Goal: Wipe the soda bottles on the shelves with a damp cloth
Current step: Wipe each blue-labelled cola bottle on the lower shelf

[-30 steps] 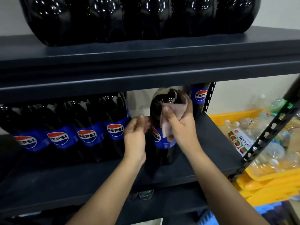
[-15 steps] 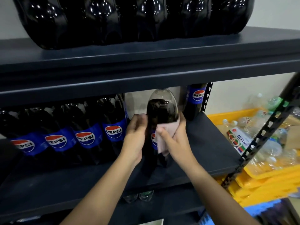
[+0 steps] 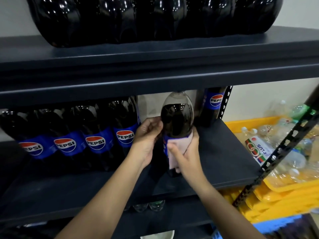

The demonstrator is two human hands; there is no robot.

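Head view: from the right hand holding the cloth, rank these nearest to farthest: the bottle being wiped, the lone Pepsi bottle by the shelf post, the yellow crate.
1. Bottle being wiped: under the right hand and its cloth.
2. Lone Pepsi bottle: behind, slightly right, at the post.
3. Yellow crate: far right, outside the shelf.

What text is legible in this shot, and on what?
"PEPSI": blue labels of the four row bottles left of the hands; the leftmost reads only "EPSI".
"PEPSI": label of the back bottle.
"PLUS": white label on a bottle in the yellow crate; the large characters beside it are unclear.
Label of the held bottle: hidden by the cloth.
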